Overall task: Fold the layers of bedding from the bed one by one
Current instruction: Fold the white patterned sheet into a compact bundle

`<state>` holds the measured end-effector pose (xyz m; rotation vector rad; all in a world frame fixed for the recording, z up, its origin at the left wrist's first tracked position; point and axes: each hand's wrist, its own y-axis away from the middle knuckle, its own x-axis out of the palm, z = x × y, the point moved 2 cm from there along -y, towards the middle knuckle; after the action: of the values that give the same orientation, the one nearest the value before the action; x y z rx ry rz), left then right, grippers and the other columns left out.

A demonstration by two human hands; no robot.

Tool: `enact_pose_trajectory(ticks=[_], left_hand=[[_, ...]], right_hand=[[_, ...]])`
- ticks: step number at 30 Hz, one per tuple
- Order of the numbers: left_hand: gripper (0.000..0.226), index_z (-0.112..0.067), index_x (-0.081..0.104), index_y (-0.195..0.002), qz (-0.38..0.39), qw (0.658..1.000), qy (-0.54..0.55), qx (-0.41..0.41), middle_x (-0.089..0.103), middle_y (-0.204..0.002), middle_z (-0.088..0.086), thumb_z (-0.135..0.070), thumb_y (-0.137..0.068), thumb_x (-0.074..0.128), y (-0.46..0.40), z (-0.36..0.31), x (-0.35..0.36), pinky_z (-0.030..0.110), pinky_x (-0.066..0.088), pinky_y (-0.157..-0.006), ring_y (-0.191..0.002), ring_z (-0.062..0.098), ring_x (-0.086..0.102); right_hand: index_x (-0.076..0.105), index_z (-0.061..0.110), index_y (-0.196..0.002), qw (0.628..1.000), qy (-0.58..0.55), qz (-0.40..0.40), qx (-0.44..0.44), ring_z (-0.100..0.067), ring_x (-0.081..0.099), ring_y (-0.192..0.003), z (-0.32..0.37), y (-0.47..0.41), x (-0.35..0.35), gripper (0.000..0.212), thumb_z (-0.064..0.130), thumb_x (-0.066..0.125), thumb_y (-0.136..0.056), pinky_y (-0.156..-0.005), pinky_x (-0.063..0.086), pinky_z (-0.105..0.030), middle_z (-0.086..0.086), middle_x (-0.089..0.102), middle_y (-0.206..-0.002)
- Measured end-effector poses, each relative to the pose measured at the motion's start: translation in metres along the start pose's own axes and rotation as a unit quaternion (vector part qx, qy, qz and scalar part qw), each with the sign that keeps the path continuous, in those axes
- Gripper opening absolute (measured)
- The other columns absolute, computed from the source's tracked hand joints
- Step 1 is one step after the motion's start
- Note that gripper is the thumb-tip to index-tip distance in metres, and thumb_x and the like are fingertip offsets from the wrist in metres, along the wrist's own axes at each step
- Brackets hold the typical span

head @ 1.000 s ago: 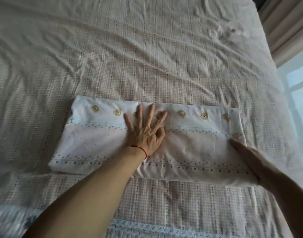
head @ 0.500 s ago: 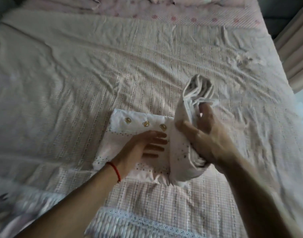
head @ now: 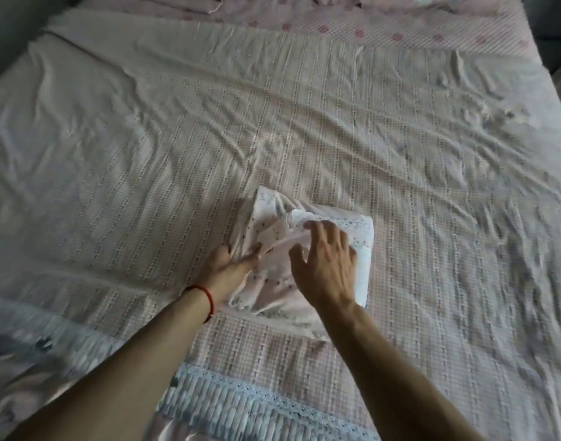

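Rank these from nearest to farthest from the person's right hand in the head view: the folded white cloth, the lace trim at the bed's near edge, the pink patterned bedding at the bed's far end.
From the right hand:
1. Folded white cloth, directly beneath it.
2. Lace trim, near edge, lower left.
3. Pink patterned bedding, far end.

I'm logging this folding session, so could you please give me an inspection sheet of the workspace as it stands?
Surface: bed covered by a wrinkled checked sheet, lace trim along the near edge.
Job's things: white dotted folded bedding, a compact bundle near the bed's near edge, its left part rumpled.
Clutter: pink patterned bedding at the far end.
Hands: left hand at the bundle's left edge, grip unclear; right hand over the bundle, fingers spread. Red string on the left wrist.
Cables: nothing seen.
Surroundings: dark area beyond the bed's far corners, detail unclear.
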<state>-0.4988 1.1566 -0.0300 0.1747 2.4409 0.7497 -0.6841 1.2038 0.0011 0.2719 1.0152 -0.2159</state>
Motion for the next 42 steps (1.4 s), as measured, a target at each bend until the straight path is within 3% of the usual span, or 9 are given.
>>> enact_pose_trajectory(ticks=[3,8,11,14,18,20,36,40,42], left_hand=[[0.042,-0.024,0.07,-0.099,0.018,1.0,0.003,0.013,0.073,-0.094,-0.005,-0.06,-0.077,0.071,0.0,0.008,-0.014,0.036,0.055,-0.082,-0.09,0.018,0.067],[0.073,-0.012,0.058,-0.119,-0.049,0.985,-0.156,0.054,0.065,-0.117,0.015,-0.07,-0.086,0.028,-0.012,0.011,-0.013,0.039,0.047,-0.085,-0.103,0.034,0.06],[0.084,-0.011,0.036,-0.147,-0.124,0.959,-0.232,0.104,0.051,-0.137,0.023,-0.072,-0.09,0.019,-0.01,-0.02,0.004,0.051,0.043,-0.099,-0.12,0.041,0.052],[0.086,-0.012,0.016,-0.157,-0.148,0.958,-0.244,0.026,0.045,-0.144,0.025,-0.071,-0.095,0.027,-0.026,-0.045,0.031,0.054,0.041,-0.104,-0.127,0.044,0.049],[0.076,0.001,0.055,-0.127,-0.167,0.93,-0.327,-0.016,0.065,-0.109,0.022,-0.061,-0.102,0.019,-0.06,-0.037,0.05,0.046,0.051,-0.074,-0.094,0.04,0.063],[0.074,0.0,0.059,-0.117,-0.176,0.917,-0.359,-0.014,0.064,-0.101,0.02,-0.059,-0.104,0.017,-0.07,-0.023,0.06,0.044,0.049,-0.068,-0.085,0.036,0.062],[0.064,0.0,0.057,-0.12,-0.201,0.91,-0.362,0.007,0.062,-0.105,0.019,-0.056,-0.1,0.033,-0.099,-0.004,0.072,0.045,0.048,-0.076,-0.09,0.037,0.06],[0.073,0.0,0.061,-0.105,-0.197,0.926,-0.319,0.025,0.065,-0.095,0.021,-0.067,-0.093,0.036,-0.096,-0.001,0.066,0.045,0.052,-0.071,-0.083,0.04,0.064],[0.09,-0.004,0.065,-0.109,-0.133,0.968,-0.212,-0.008,0.069,-0.101,0.017,-0.085,-0.08,0.039,-0.099,0.003,0.05,0.043,0.056,-0.08,-0.093,0.036,0.067]], right_hand=[[0.018,0.041,-0.159,0.997,0.028,0.059,0.034,-0.028,-0.006,-0.157,-0.039,-0.024,-0.003,0.063,0.057,0.037,-0.101,-0.12,0.002,-0.066,0.001,-0.004,-0.171],[-0.007,0.053,-0.156,0.986,0.069,0.142,0.052,-0.037,-0.031,-0.15,-0.049,-0.037,0.031,0.075,0.08,0.026,-0.093,-0.115,-0.005,-0.075,0.002,-0.032,-0.165],[-0.005,0.053,-0.157,0.985,0.064,0.117,0.108,-0.038,-0.028,-0.151,-0.042,-0.041,0.044,0.071,0.077,0.021,-0.095,-0.117,-0.001,-0.075,0.001,-0.033,-0.165],[-0.009,0.052,-0.156,0.987,0.072,0.074,0.12,-0.039,-0.025,-0.152,-0.041,-0.04,0.052,0.067,0.071,0.018,-0.098,-0.118,0.001,-0.073,-0.001,-0.034,-0.164],[-0.012,0.046,-0.157,0.985,0.106,0.057,0.12,-0.043,-0.018,-0.152,-0.052,-0.039,0.068,0.07,0.069,0.016,-0.097,-0.119,0.008,-0.069,-0.008,-0.031,-0.165],[-0.01,0.044,-0.158,0.984,0.115,0.054,0.125,-0.045,-0.016,-0.152,-0.055,-0.042,0.074,0.071,0.067,0.018,-0.098,-0.119,0.01,-0.067,-0.01,-0.028,-0.166],[0.009,0.037,-0.161,0.977,0.132,0.03,0.165,-0.045,-0.013,-0.153,-0.056,-0.056,0.106,0.075,0.058,0.034,-0.093,-0.12,0.005,-0.067,-0.01,-0.015,-0.169],[0.007,0.039,-0.16,0.982,0.114,0.026,0.15,-0.045,-0.013,-0.152,-0.059,-0.054,0.103,0.073,0.059,0.035,-0.096,-0.121,0.001,-0.066,-0.01,-0.015,-0.169],[0.004,0.04,-0.16,0.985,0.095,0.03,0.143,-0.045,-0.015,-0.153,-0.059,-0.051,0.1,0.072,0.061,0.032,-0.097,-0.12,0.0,-0.066,-0.009,-0.017,-0.169]])
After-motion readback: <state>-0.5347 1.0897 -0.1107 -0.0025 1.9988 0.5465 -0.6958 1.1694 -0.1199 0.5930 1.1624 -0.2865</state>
